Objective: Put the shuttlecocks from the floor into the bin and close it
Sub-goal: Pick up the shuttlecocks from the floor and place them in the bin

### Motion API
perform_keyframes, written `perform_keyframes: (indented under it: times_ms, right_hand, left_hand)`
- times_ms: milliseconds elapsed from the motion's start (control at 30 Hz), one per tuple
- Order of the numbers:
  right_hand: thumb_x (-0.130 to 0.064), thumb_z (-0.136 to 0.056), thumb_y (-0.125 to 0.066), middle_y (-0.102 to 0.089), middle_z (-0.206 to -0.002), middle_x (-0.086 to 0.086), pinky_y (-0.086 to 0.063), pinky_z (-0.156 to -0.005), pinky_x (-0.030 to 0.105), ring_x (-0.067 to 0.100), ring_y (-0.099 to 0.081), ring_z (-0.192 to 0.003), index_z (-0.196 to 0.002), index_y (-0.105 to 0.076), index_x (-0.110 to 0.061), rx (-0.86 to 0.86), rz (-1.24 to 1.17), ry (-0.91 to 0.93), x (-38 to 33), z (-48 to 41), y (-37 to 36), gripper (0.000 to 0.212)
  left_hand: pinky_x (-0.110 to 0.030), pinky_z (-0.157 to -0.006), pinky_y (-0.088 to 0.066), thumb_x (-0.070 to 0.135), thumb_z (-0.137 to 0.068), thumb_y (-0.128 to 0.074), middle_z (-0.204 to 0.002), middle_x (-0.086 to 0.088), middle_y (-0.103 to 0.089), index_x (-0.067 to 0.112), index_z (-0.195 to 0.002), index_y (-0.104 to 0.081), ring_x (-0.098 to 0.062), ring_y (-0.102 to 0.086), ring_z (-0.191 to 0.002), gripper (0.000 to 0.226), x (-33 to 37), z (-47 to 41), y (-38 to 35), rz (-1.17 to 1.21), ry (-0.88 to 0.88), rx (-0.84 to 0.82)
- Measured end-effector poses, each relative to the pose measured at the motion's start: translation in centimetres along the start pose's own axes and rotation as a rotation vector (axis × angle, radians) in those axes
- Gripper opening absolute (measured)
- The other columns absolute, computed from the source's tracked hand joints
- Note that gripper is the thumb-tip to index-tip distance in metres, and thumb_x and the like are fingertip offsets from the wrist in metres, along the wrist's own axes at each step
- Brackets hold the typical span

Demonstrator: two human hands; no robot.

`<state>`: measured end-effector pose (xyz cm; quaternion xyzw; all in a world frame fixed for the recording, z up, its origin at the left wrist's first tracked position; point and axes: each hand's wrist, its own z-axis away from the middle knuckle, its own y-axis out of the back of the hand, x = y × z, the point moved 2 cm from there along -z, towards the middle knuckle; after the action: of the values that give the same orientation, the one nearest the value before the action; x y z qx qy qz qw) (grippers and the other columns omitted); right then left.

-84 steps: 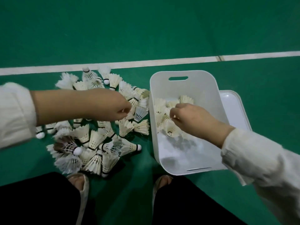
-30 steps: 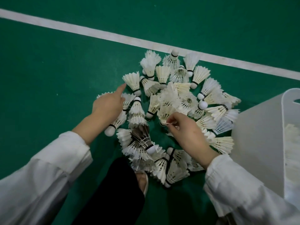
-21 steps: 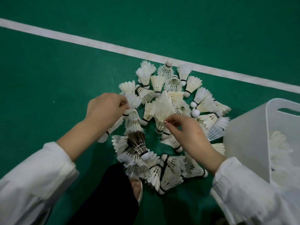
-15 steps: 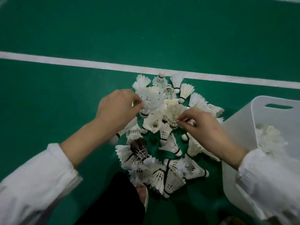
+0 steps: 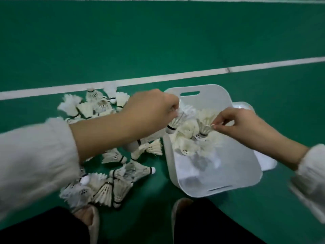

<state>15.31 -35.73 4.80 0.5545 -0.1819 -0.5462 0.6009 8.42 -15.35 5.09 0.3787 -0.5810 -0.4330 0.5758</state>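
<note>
Two hands were over the bin (image 5: 213,175), each w/ one shuttlecock. The left hand (image 5: 151,110) had its fingers (image 5: 173,110) pinched on the feather skirt of a shuttlecock (image 5: 175,123), the cork end hanging down just above the bin's near-left rim. The right hand (image 5: 241,124) held another shuttlecock (image 5: 204,130) by the feather tips, thumb and forefinger closed narrow on it, over the small pile (image 5: 190,138) already inside.

Many more were on the green floor (image 5: 123,41) to the left of the bin, approx. in a loose heap (image 5: 112,175) near the person's foot (image 5: 88,219). A white lid (image 5: 246,107) lay behind and to the right of the bin, partly hidden.

The shuttlecocks looked very light, and I judged the feathers thin and easy to bend or break, so a hard squeeze could crush them. The cork head, or the band where feathers meet cork, seemed the firmer place to take hold. Dropping from low height should be safe. The task seemed far from finished; the bin was open, w/ the lid not yet on.
</note>
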Motion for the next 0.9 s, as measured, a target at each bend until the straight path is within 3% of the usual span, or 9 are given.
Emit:
perform_keyframes:
  times_ms: [100, 167, 400, 567, 700, 767, 900]
  right_hand:
    - [-0.023, -0.083, -0.066, -0.065, -0.078, -0.005, -0.041, -0.064, 0.025, 0.017, -0.059, -0.082, -0.078, -0.067, -0.018, -0.132, 0.081, -0.119, 4.6, 0.7, -2.3, 0.007]
    - [-0.021, -0.082, -0.065, -0.070, -0.087, 0.003, -0.041, -0.066, 0.026, 0.022, -0.061, -0.086, -0.082, -0.069, -0.015, -0.195, 0.168, -0.160, 7.1, 0.6, -4.4, 0.008]
    - [-0.013, -0.088, -0.049, -0.065, -0.108, 0.016, -0.042, -0.077, 0.028, 0.032, -0.060, -0.101, -0.101, -0.064, -0.004, -0.191, 0.340, -0.203, 12.4, -2.2, -10.2, 0.022]
    - [-0.010, -0.095, -0.039, -0.056, -0.121, 0.014, -0.028, -0.084, 0.025, 0.025, -0.052, -0.113, -0.113, -0.054, -0.003, -0.186, 0.394, -0.141, 14.4, -3.7, -13.2, 0.025]
    - [-0.013, -0.094, -0.045, -0.056, -0.123, 0.013, -0.036, -0.090, 0.028, 0.026, -0.053, -0.115, -0.116, -0.054, -0.006, -0.228, 0.401, -0.102, 14.4, -3.8, -13.2, 0.025]
    - [-0.016, -0.091, -0.050, -0.058, -0.120, 0.013, -0.041, -0.091, 0.031, 0.029, -0.055, -0.111, -0.116, -0.057, -0.008, -0.229, 0.403, -0.088, 14.3, -3.4, -12.3, 0.027]
    - [-0.017, -0.089, -0.053, -0.059, -0.113, 0.014, -0.046, -0.088, 0.035, 0.034, -0.057, -0.104, -0.112, -0.058, -0.009, -0.219, 0.478, -0.064, 13.4, -2.2, -10.0, 0.025]
  left_hand:
    - [-0.030, -0.065, -0.046, 0.037, -0.093, -0.047, -0.091, 0.006, -0.068, 0.026, -0.092, -0.064, -0.018, -0.059, -0.082, 0.020, 2.5, -0.1, -4.4, 0.126, 0.123, -0.018]
    - [-0.031, -0.067, -0.049, 0.036, -0.092, -0.047, -0.091, 0.006, -0.069, 0.026, -0.092, -0.067, -0.018, -0.061, -0.084, 0.022, 3.4, 0.3, -7.1, 0.168, 0.217, -0.025]
    - [-0.033, -0.068, -0.051, 0.036, -0.092, -0.049, -0.095, 0.012, -0.070, 0.032, -0.097, -0.068, -0.014, -0.062, -0.083, 0.020, 5.3, 1.4, -10.8, 0.287, 0.345, -0.024]
    - [-0.033, -0.074, -0.051, 0.036, -0.090, -0.053, -0.094, 0.014, -0.070, 0.033, -0.099, -0.069, -0.011, -0.062, -0.087, 0.019, 5.7, 1.6, -11.9, 0.359, 0.399, -0.085]
    - [-0.032, -0.076, -0.051, 0.036, -0.090, -0.053, -0.098, 0.013, -0.070, 0.032, -0.101, -0.069, -0.012, -0.062, -0.090, 0.020, 5.9, 1.7, -12.7, 0.361, 0.408, -0.125]
    - [-0.032, -0.074, -0.050, 0.036, -0.090, -0.053, -0.097, 0.013, -0.069, 0.032, -0.099, -0.069, -0.013, -0.061, -0.085, 0.019, 5.9, 1.7, -12.8, 0.366, 0.411, -0.123]
    - [-0.027, -0.061, -0.042, 0.037, -0.090, -0.053, -0.095, 0.014, -0.068, 0.032, -0.096, -0.067, -0.003, -0.046, -0.054, 0.017, 5.8, 1.5, -13.2, 0.354, 0.391, -0.121]
